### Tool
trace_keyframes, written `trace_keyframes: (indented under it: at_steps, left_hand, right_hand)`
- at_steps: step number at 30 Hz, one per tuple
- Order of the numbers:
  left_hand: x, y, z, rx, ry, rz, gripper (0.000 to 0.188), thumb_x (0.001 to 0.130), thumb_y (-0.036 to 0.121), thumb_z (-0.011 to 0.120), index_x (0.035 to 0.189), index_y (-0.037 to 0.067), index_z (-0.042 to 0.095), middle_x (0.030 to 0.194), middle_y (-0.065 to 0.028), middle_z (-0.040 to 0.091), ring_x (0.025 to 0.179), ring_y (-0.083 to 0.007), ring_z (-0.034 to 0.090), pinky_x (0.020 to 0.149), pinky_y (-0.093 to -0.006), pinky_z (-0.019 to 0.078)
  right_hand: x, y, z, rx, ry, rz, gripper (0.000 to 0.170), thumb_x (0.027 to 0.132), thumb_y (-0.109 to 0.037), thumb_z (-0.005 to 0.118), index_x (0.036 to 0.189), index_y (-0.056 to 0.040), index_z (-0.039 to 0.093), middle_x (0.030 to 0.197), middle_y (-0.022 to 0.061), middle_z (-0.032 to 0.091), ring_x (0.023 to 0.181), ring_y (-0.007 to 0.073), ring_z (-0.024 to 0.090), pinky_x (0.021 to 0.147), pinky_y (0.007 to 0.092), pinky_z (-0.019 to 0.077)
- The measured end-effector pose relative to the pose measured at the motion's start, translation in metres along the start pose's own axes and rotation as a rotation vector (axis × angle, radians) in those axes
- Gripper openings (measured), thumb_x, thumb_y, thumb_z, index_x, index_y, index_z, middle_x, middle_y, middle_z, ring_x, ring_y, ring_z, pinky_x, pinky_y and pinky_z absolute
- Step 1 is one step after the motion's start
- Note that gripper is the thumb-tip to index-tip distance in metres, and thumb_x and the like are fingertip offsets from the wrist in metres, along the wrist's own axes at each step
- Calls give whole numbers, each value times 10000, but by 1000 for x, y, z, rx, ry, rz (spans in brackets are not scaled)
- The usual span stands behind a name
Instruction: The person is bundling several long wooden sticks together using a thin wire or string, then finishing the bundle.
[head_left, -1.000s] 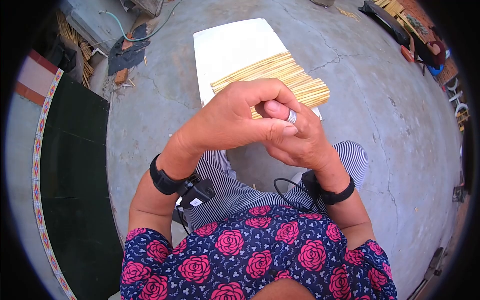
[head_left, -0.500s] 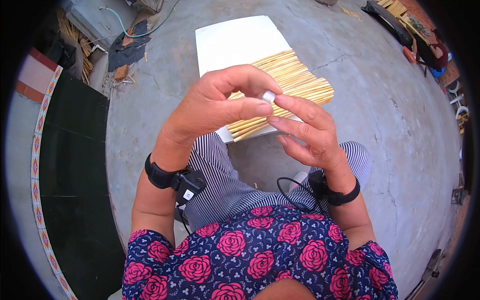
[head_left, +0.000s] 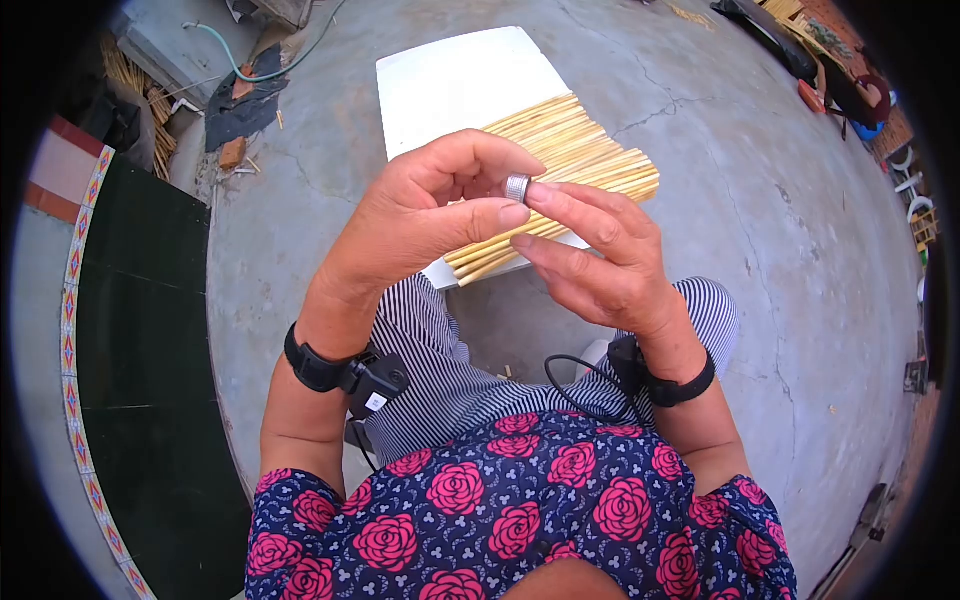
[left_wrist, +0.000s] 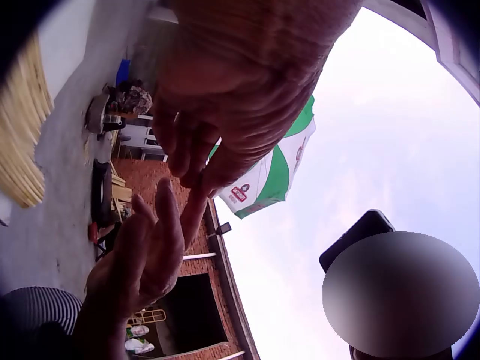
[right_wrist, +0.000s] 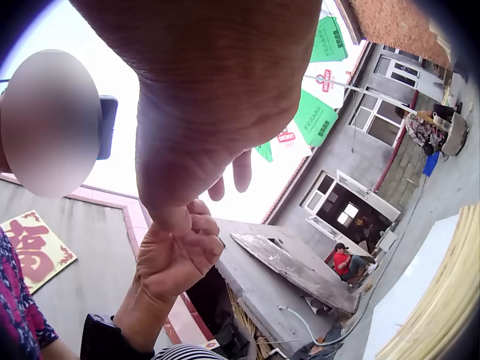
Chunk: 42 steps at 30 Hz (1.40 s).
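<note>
My left hand (head_left: 420, 205) is raised in front of the body, its thumb and bent index finger around a small silver ring with a dimpled surface, like a ring thimble (head_left: 517, 188). From the other side, my right hand (head_left: 610, 260) faces it with loosely extended fingers, the index fingertip right at the ring's edge. Behind and below both hands lies a row of pale straw-coloured stalks (head_left: 570, 140) on a white board (head_left: 460, 75). In the wrist views, the left hand (left_wrist: 240, 82) and right hand (right_wrist: 225, 97) overlap at the fingertips, and the ring is hidden.
The board rests low, just beyond the striped knees (head_left: 705, 310), over a cracked concrete floor (head_left: 760, 240). A green hose (head_left: 235, 45), a black sheet (head_left: 245, 115) and a brick (head_left: 232, 153) lie at the upper left. Another person (head_left: 870, 95) appears at the far right.
The hands, earlier clasped with the ring around a finger, have drawn apart. The ring is now off that finger, between left thumb and index, slightly further left than half a second ago.
</note>
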<state>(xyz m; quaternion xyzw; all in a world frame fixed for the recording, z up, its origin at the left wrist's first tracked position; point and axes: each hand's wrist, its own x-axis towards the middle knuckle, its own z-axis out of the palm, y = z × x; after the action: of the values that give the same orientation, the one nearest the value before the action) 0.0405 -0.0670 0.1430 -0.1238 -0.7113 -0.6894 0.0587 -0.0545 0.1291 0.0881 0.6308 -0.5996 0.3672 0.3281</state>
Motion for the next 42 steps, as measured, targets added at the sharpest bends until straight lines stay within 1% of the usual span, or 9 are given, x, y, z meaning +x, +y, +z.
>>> trace_keyframes:
  at_steps: [8, 17, 21, 28, 32, 35, 38, 40, 42]
  left_hand:
    - [2, -7, 0, 300, -50, 65, 309, 828, 51, 720, 1127, 22, 647, 1015, -26, 636, 838, -85, 551, 722, -221, 463]
    - [4, -9, 2, 352, -152, 111, 306, 791, 66, 752, 1085, 21, 681, 937, -18, 643, 813, -80, 556, 713, -223, 458]
    - [5, -14, 4, 374, -159, 150, 317, 788, 63, 753, 1095, 23, 683, 882, -1, 624, 794, -77, 554, 694, -217, 453]
    - [4, -8, 3, 425, -158, 86, 339, 804, 78, 744, 1131, 28, 670, 929, -13, 641, 855, -85, 587, 723, -216, 477]
    - [2, -15, 4, 312, -128, 80, 371, 839, 96, 715, 1195, 30, 633, 988, -34, 645, 889, -92, 593, 771, -223, 489]
    - [-1, -9, -10, 314, -60, 57, 356, 884, 120, 674, 1222, 26, 612, 1028, -55, 654, 913, -103, 609, 813, -238, 495]
    - [-11, 17, -41, 372, 35, 7, 323, 928, 159, 627, 1218, 20, 612, 1024, -70, 668, 928, -117, 621, 831, -248, 496]
    - [-19, 27, -66, 452, 84, 31, 308, 950, 187, 598, 1208, 19, 617, 1009, -74, 678, 934, -120, 625, 830, -250, 496]
    - [-25, 24, -96, 451, 159, -31, 315, 949, 217, 600, 1194, 20, 624, 981, -71, 685, 921, -116, 622, 820, -254, 495]
  right_hand:
    - [-4, -1, -2, 10, -57, 6, 281, 662, -116, 728, 942, -115, 701, 1233, 39, 614, 1063, 234, 620, 825, 350, 526]
    - [-3, -10, 5, 218, -81, 62, 233, 672, -91, 757, 898, -73, 703, 1022, 65, 629, 824, 248, 672, 677, 354, 554]
    - [0, -13, 5, 217, -87, 61, 218, 677, -91, 762, 884, -68, 696, 967, 55, 623, 794, 241, 664, 657, 347, 549]
    - [1, -12, 3, 186, -107, 67, 238, 671, -83, 757, 898, -64, 687, 1002, 67, 637, 831, 253, 668, 681, 351, 553]
    - [-3, -9, 8, 206, -38, 98, 284, 682, -49, 740, 961, -59, 689, 1070, 84, 649, 843, 262, 667, 711, 355, 552]
    - [-2, -2, 1, 144, -65, 162, 330, 708, -12, 718, 1034, -59, 688, 1101, 95, 657, 844, 270, 666, 736, 348, 545]
    - [-13, 8, 2, 76, -18, 336, 299, 757, 0, 695, 1051, -54, 696, 1038, 101, 680, 820, 246, 661, 734, 319, 529]
    - [-18, 11, 1, 107, -2, 573, 252, 795, -2, 674, 1041, -45, 700, 953, 84, 691, 781, 190, 644, 708, 290, 512]
    - [-22, 13, 1, 176, 21, 787, 213, 830, -10, 652, 1035, -39, 704, 878, 61, 691, 748, 137, 620, 686, 264, 494]
